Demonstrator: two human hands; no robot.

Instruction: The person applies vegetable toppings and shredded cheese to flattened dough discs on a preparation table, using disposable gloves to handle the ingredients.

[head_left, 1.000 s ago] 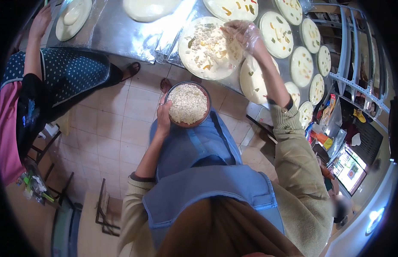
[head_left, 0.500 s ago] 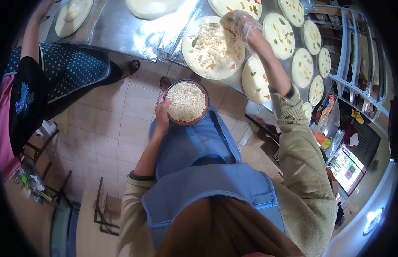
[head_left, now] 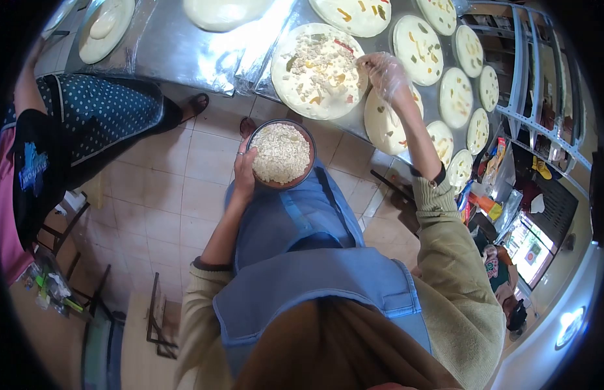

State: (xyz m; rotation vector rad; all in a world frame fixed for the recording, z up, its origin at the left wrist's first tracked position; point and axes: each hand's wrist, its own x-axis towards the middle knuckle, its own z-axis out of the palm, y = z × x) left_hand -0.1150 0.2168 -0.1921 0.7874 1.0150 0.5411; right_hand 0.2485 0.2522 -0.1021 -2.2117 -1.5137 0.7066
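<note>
My left hand (head_left: 244, 174) grips the side of a round dark-rimmed bowl (head_left: 312, 147), held over my blue apron (head_left: 276, 221). Pale crumbly filling (head_left: 281, 153) fills it. My right hand (head_left: 385, 75), in a clear plastic glove, hovers by the right edge of a large flat dough round (head_left: 292, 94). Its fingers are drawn together; anything between them is too small to make out. Crumbs and yellow, green and red pieces lie scattered over that round. Below my right wrist is another dough round (head_left: 380, 127) with a few green pieces, partly covered by my arm.
Several topped dough rounds (head_left: 418, 49) stand on the metal table (head_left: 185, 55), plain ones (head_left: 227, 10) further left. At the left stands a person in a dotted apron (head_left: 113, 114). A metal rack (head_left: 520, 84) rises at the right, with packets (head_left: 490, 208) below it.
My right hand has moved down and right, from over the big dough round to its right edge, uncovering a red strip on it. The bowl stays in my left hand.
</note>
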